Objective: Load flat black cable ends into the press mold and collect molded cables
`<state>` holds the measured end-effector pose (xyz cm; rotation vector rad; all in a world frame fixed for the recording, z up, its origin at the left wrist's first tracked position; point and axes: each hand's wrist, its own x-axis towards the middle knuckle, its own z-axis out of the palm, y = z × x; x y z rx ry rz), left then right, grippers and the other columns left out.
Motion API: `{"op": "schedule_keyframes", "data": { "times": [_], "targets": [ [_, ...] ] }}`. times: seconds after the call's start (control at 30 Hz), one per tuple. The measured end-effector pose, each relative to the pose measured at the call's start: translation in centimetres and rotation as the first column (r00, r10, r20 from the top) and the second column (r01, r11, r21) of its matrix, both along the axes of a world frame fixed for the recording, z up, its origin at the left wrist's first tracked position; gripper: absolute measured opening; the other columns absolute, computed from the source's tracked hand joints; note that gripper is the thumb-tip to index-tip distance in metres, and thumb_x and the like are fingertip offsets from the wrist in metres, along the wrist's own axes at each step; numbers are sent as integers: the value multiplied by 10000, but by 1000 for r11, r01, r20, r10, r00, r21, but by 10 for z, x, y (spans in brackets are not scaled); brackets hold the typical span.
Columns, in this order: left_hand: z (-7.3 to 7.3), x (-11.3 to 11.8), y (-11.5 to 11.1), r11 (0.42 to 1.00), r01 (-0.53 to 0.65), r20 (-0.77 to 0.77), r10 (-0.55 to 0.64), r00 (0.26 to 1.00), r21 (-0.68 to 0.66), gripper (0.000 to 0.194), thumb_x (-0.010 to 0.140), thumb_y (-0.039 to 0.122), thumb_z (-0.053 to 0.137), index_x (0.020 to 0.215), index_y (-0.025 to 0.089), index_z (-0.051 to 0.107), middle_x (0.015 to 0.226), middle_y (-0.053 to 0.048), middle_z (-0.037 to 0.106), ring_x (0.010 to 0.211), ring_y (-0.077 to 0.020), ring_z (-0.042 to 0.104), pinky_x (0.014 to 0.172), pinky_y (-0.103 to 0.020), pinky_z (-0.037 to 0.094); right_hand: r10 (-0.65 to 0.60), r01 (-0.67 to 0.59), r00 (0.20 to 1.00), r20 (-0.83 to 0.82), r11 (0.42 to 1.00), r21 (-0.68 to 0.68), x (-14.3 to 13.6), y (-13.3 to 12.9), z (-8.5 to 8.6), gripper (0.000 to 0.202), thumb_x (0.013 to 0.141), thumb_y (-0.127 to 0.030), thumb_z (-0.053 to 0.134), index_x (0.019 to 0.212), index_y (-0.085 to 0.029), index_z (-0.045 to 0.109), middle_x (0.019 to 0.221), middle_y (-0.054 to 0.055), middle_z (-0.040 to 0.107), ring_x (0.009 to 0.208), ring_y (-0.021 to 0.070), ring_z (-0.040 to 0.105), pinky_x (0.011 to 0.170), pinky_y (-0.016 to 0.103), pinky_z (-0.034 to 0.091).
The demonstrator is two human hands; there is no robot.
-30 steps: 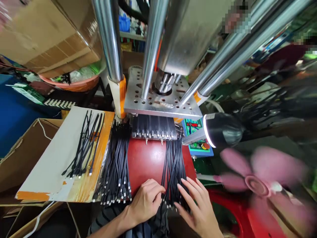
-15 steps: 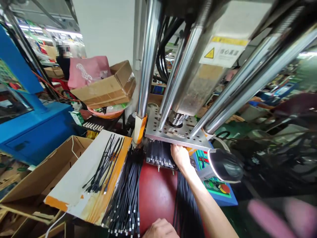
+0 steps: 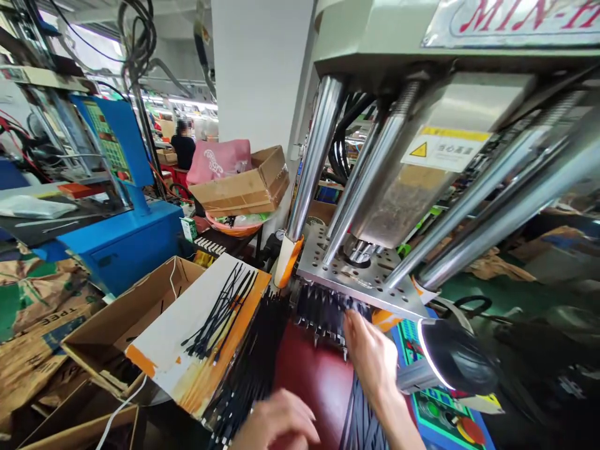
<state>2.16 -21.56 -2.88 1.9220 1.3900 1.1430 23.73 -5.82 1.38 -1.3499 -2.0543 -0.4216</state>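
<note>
My right hand point(image 3: 370, 350) is at the right end of the black mould point(image 3: 323, 315) under the press plate. Its fingers are curled together, and whatever is in them is hidden. Metal connector ends line the mould's front edge. My left hand point(image 3: 279, 422) is lower, over the red surface point(image 3: 312, 375), blurred, with loosely bent fingers and nothing visible in them. Left of it lies a dense bundle of black cables point(image 3: 244, 369) with light metal tips. More black cables point(image 3: 363, 419) hang below my right wrist.
A perforated steel plate point(image 3: 360, 281) sits above the mould between chrome columns point(image 3: 319, 156). A white board point(image 3: 171, 331) carries several black cables. At right are a lamp point(image 3: 459, 356) and a control panel point(image 3: 435, 412). Cardboard boxes point(image 3: 135, 312) stand left; a person point(image 3: 182, 147) is far behind.
My right hand has drawn back from under the plate towards me. The left hand has lifted and its fingers have loosened. My view has tilted up and turned left.
</note>
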Motion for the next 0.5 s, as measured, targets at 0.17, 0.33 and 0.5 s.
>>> {"op": "schedule_keyframes", "data": {
  "times": [0.17, 0.33, 0.5],
  "targets": [
    [41, -49, 53, 1000, -14, 277, 10, 961, 11, 531, 948, 474, 654, 1413, 223, 607, 1507, -149, 570, 1426, -310, 511, 1234, -482, 366, 49, -15, 994, -96, 946, 324, 11, -106, 44, 127, 964, -153, 694, 1086, -180, 717, 975, 78, 733, 827, 178, 690, 795, 307, 523],
    [41, -24, 65, 619, 750, 559, -546, 624, -232, 935, 769, 890, 594, 1330, 145, 669, 1351, -189, 661, 1349, -387, 567, 1191, -524, 383, 116, -97, 977, -181, 989, 107, 10, -144, 68, 187, 1018, -264, 636, 1188, -196, 669, 911, 32, 729, 777, 161, 676, 778, 290, 534],
    [7, 31, 4, 203, 948, 881, -363, 304, -244, 1156, 513, 993, 667, 1299, 145, 672, 1207, -166, 698, 1261, -410, 637, 1050, -484, 487, 45, -59, 965, -260, 997, -46, 6, -167, 44, 247, 1032, -359, 597, 1240, -232, 635, 891, 11, 741, 744, 165, 678, 711, 284, 550]
  ]
}}
